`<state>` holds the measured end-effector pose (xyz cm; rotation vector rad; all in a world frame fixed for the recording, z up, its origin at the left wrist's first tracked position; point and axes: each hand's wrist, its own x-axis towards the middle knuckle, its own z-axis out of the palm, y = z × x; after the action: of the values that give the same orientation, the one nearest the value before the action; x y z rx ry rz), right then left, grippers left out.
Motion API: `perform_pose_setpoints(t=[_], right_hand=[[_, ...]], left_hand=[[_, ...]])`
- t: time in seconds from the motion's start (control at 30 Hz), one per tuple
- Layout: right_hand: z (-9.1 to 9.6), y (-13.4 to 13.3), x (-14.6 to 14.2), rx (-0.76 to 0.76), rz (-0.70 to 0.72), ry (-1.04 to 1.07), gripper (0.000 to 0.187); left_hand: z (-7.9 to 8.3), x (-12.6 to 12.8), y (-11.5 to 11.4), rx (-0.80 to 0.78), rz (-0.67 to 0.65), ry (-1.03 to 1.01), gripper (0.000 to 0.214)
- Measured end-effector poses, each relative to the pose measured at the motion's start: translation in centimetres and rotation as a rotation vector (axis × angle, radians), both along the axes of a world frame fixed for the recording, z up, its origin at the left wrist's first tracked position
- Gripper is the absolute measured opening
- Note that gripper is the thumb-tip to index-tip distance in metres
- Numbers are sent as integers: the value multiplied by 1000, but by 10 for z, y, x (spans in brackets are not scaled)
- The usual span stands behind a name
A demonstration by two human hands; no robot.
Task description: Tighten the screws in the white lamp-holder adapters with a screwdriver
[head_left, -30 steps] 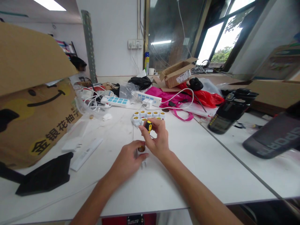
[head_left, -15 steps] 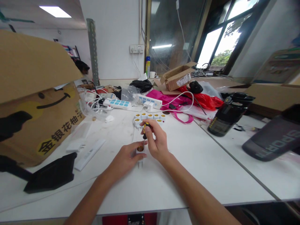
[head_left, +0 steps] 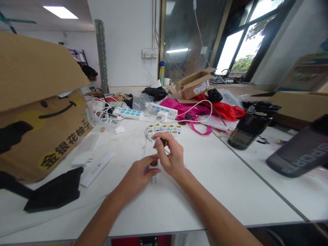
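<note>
A small white plug-in lamp socket (head_left: 154, 167) with a brass-coloured inside is gripped between the thumb and fingers of my left hand (head_left: 139, 171). Its metal prongs point toward me, just above the white table (head_left: 153, 208). My right hand (head_left: 171, 153) is closed round a small screwdriver (head_left: 163, 140) with a black and yellow handle, close beside the socket's mouth. Fingers cover most of the screwdriver, and its tip cannot be made out. Behind my hands stand several similar lamp sockets (head_left: 164, 127) in a cluster.
To the left are a large cardboard box (head_left: 64, 119), a black flat object (head_left: 55, 189) and a white strip (head_left: 98, 169). Power strips (head_left: 128, 112), cables and bags lie at the back. Two dark bottles (head_left: 252, 126) are on the right, beyond a table seam.
The screwdriver has tipped over in my right hand, from nearly upright to slanted, with its handle farther right. My left hand and the held socket have barely moved.
</note>
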<state>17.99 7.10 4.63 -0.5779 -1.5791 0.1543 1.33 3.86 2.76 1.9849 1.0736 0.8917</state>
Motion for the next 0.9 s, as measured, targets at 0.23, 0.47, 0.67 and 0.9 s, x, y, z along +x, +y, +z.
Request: perform_pose_setpoints(t=[0.23,0.47,0.67,0.9], right_hand=[[-4,-1,4,-137,118,34,28],[-5,3,3,-148,182,53,28],[-1,6,4,-51,28,-11,14],[10,2,3,102,-85,-18,29]], left_hand=[[4,1,-2,-1,32,31,31],[1,1,-2,25,37,45,34],[-2,0,-1,42,30,61,33],[-8,-2,0,79,23,55,34]])
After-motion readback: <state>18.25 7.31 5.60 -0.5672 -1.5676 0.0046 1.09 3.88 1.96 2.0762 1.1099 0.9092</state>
